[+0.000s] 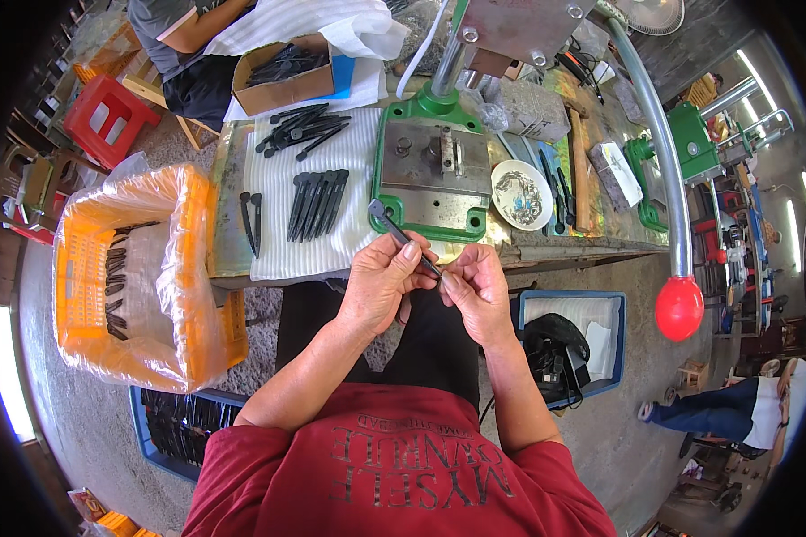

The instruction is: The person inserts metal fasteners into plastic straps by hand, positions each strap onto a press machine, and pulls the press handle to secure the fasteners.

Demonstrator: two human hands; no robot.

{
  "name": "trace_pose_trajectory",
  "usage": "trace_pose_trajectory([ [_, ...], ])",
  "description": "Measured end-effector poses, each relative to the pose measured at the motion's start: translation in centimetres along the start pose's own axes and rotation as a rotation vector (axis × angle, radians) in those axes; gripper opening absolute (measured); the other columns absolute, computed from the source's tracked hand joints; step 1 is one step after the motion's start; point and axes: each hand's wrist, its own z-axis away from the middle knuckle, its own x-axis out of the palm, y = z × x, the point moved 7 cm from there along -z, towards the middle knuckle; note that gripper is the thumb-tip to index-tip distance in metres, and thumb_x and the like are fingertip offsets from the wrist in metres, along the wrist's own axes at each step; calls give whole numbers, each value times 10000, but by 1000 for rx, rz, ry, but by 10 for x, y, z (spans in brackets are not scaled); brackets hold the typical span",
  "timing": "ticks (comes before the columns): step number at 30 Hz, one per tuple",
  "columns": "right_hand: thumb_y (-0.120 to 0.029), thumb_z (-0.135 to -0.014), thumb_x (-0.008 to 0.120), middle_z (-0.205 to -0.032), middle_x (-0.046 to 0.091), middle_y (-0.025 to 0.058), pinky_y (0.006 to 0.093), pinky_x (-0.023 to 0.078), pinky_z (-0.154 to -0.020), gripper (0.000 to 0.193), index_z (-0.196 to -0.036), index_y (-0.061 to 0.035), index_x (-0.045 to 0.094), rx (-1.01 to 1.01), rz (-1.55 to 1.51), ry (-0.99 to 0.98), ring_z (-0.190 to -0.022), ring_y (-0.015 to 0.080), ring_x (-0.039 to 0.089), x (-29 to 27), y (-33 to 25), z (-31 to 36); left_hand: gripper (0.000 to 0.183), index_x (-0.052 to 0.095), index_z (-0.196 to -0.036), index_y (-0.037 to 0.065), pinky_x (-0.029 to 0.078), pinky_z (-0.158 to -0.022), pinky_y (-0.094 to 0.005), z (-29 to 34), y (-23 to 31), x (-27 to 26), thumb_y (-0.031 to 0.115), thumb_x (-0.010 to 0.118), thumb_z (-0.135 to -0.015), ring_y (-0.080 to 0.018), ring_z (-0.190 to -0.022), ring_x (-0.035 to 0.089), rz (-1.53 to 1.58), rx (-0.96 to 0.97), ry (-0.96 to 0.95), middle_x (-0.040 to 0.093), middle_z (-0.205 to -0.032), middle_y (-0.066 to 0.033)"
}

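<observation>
"As we look down on the tabletop (229,170), both hands are busy at its near edge: the left hand (378,282) has its grip clamped on a slim black strip (394,227)!"

"And the right hand (477,291)?"

"Pinching at the lower end, thumb and finger together on it, the tip hidden! The strip slants before the green press base (466,225), rounded head up and left."

"What's alongside?"

"On the white foam sheet (275,183), a tidy row of strips (318,204), a loose pile (300,130) behind, a separate pair (252,222) to the left! Right of the base, a white bowl (500,179) of small metal parts; farther right, the lever's red knob (680,309), well apart from the hands!"
</observation>
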Motion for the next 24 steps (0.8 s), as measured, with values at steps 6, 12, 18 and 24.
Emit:
trace_pose_trajectory([
  [6,-24,-800,515,-646,409,-7,175,334,-479,176,-883,-59,365,16,-18,-2,-553,56,400,-1,1,2,127,525,-923,54,479,-601,-243,2,0,2,143,479,-844,-123,-704,554,-28,10,-10,567,-813,-54],
  [12,-12,-802,505,-656,410,-6,175,334,-479,194,-910,-67,353,-26,-47,22,-554,56,399,-1,4,4,114,525,-912,57,446,-556,-217,3,0,-1,137,491,-838,-110,-670,534,-146,29,25,569,-794,-47],
  [18,-28,-807,509,-689,426,0,179,338,-477,192,-912,-64,353,-41,6,68,-554,58,404,-2,4,5,106,523,-901,54,423,-532,-202,3,-5,-3,133,488,-839,-100,-640,516,-173,47,40,570,-788,-49],
  [24,-59,-804,532,-650,451,1,191,345,-491,235,-956,-77,354,-92,-123,104,-554,67,418,-5,8,2,105,523,-895,54,439,-521,-200,2,-2,-2,136,482,-842,-114,-682,544,-132,74,82,572,-793,-60],
])
